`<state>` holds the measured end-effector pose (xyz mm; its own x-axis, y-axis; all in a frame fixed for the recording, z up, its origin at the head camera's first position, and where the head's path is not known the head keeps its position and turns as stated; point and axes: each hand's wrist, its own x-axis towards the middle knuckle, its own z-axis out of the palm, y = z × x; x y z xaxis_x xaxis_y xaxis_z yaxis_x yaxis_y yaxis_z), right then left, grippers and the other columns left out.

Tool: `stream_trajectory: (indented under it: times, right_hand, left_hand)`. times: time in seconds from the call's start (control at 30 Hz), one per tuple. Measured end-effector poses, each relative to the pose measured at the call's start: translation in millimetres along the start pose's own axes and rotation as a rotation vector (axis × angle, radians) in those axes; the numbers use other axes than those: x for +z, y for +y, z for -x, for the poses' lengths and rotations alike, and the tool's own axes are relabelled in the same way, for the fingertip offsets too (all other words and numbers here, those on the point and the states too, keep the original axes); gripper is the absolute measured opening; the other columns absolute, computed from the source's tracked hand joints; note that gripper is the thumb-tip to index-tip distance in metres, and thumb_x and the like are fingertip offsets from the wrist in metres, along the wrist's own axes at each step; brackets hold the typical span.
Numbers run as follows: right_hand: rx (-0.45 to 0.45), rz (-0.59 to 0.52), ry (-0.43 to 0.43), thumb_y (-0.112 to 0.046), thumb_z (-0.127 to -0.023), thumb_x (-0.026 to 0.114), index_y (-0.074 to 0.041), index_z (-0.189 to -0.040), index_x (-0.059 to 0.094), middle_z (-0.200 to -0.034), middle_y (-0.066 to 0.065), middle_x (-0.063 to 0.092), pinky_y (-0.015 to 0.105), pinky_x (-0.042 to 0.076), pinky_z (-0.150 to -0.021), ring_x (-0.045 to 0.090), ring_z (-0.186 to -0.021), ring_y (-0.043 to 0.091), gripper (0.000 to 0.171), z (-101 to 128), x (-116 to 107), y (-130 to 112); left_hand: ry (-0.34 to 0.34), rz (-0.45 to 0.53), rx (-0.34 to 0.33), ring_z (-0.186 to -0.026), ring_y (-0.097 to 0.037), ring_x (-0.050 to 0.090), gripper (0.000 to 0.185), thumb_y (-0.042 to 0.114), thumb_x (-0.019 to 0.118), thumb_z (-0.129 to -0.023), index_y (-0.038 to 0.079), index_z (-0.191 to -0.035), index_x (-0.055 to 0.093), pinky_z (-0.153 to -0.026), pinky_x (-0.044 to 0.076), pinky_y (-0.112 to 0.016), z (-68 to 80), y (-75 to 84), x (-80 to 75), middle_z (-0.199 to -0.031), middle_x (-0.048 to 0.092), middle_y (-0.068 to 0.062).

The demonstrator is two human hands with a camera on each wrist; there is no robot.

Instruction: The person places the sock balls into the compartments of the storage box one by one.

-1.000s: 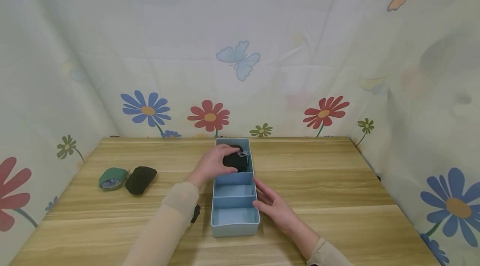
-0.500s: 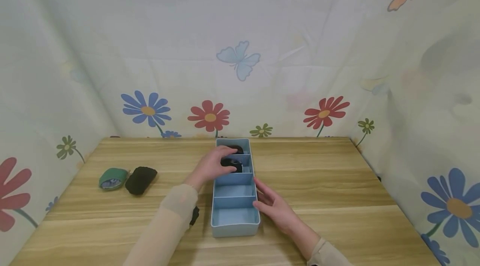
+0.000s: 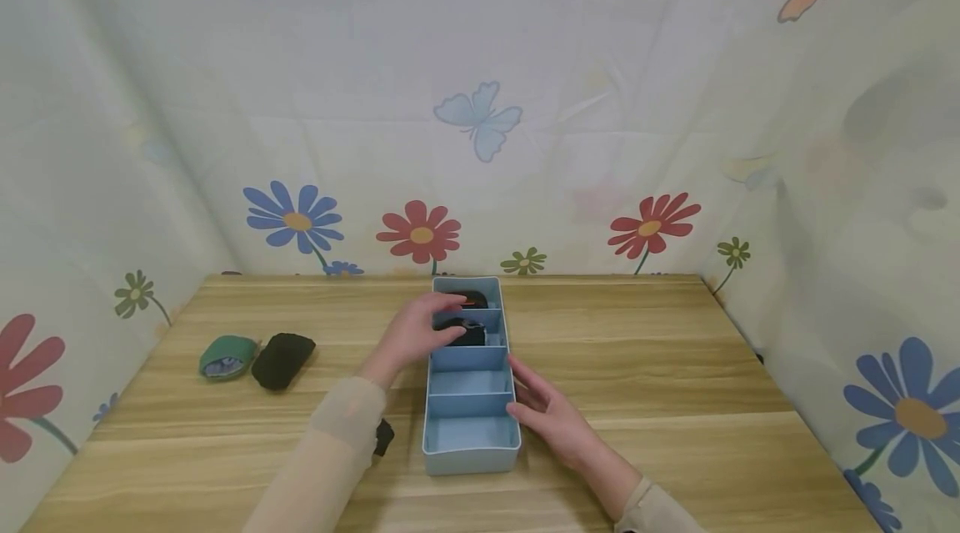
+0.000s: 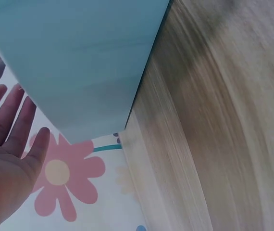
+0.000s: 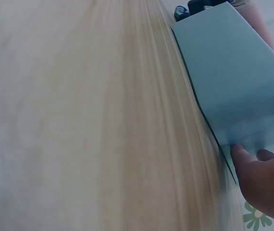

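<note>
A long light-blue divided box (image 3: 471, 461) stands on the table, its compartments in a row from front to back. My left hand (image 3: 411, 334) is over its left rim at the second compartment from the back, fingers spread and relaxed. Below the fingertips, a folded black cloth bundle (image 3: 474, 336) lies in that compartment, partly covered by the hand. Another dark folded bundle (image 3: 476, 299) sits in the rearmost compartment. My right hand (image 3: 553, 423) rests against the box's right wall, fingertips touching it; the right wrist view shows these fingers (image 5: 242, 156) on the blue side.
To the left lie a green folded bundle (image 3: 227, 358) with a patterned inside and a black folded bundle (image 3: 282, 360). Another black piece of cloth (image 3: 384, 438) is partly hidden by the left sleeve. A flowered curtain (image 3: 480, 183) closes off the table's back.
The black bundle has gone down into the second compartment from the back. My left hand has let go of it and drawn slightly left. The right hand stays at the box.
</note>
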<state>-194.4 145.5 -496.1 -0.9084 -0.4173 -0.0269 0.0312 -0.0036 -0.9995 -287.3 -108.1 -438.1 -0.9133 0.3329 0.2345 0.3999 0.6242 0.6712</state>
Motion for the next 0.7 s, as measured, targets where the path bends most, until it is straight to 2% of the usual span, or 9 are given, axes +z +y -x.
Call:
stream_trajectory:
  times: [0.33,0.7]
  right_hand:
    - [-0.010,-0.020,-0.004,-0.007,-0.097,0.063,-0.007,-0.157,0.027,-0.162,0.015,0.020,0.037,0.034,-0.110,0.025,-0.144,0.039,0.070,0.1,1.2,-1.3]
    - [-0.023,-0.020,-0.008,-0.006,-0.097,0.062,-0.006,-0.157,0.026,-0.162,0.016,0.020,0.035,0.035,-0.109,0.025,-0.144,0.039,0.070,0.6,1.4,-0.5]
  left_hand:
    - [0.084,0.036,0.025,-0.110,-0.024,0.062,0.049,0.021,0.079,-0.087,0.010,-0.132,0.064,-0.098,0.048,-0.050,10.8,-8.9,-9.0,-0.119,0.068,-0.003]
    - [0.142,0.089,0.021,-0.108,-0.025,0.062,0.050,0.019,0.079,-0.086,0.012,-0.133,0.063,-0.097,0.049,-0.052,20.6,-19.7,-17.1,-0.115,0.069,-0.004]
